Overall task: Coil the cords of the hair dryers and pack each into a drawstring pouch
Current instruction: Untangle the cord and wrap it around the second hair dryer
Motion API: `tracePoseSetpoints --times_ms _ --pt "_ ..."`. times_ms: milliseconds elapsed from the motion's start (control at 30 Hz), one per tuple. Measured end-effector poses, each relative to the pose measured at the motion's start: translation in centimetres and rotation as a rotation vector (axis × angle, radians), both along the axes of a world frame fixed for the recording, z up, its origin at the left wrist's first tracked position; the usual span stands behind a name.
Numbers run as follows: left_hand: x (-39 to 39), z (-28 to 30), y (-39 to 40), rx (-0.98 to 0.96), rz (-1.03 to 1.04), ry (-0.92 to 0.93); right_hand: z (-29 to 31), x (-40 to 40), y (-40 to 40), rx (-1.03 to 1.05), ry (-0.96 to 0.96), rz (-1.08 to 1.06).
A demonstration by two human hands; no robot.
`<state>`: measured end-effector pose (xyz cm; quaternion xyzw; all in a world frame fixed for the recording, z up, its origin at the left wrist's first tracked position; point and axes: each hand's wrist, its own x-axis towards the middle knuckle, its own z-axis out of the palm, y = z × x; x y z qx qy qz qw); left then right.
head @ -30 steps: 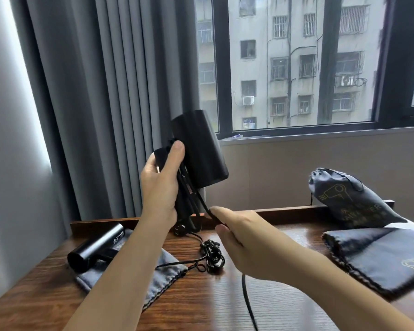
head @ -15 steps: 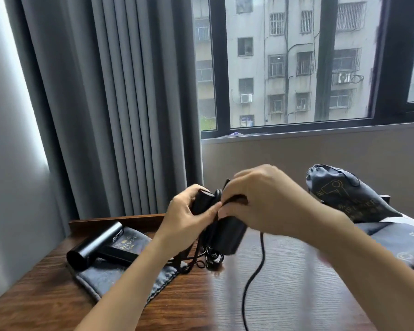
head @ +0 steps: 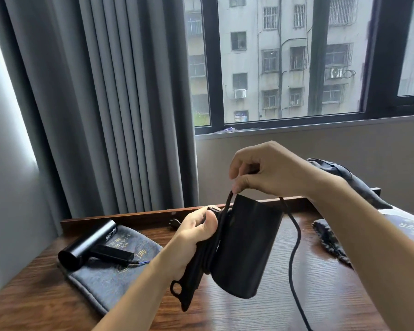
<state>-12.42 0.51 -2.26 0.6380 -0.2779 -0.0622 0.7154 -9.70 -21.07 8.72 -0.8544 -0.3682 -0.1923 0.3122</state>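
Note:
My left hand (head: 195, 232) grips the folded handle of a black hair dryer (head: 246, 249), held over the table with its barrel pointing down and to the right. Several turns of black cord lie wound around that handle under my fingers. My right hand (head: 268, 170) pinches the cord (head: 294, 237) just above the barrel; from there it loops down to the right and off the bottom edge. A second black hair dryer (head: 89, 244) lies on a flat grey drawstring pouch (head: 112, 271) at the left of the table.
A filled grey pouch (head: 344, 177) stands at the back right, behind my right forearm. Another flat grey pouch (head: 330, 242) lies at the right edge. The wooden table (head: 320, 295) has a raised back rail. Grey curtains and a window are behind.
The dryer has tipped so its barrel points down and right. My right hand rose off the barrel, pulling the cord up above it. The view has come closer.

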Motion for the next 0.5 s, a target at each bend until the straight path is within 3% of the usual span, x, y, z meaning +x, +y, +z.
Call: tracePoseSetpoints --times_ms 200,367,500 --pt "-0.1 -0.4 -0.5 -0.040 0.017 -0.046 -1.8 2.2 -0.5 0.119 0.136 0.113" --pt "-0.3 -0.9 -0.6 -0.083 0.188 -0.131 -4.7 3.0 -1.5 0.389 0.278 0.280" --pt "-0.3 0.0 -0.9 -0.176 0.381 -0.178 -9.3 3.4 -0.2 0.556 0.420 0.289"
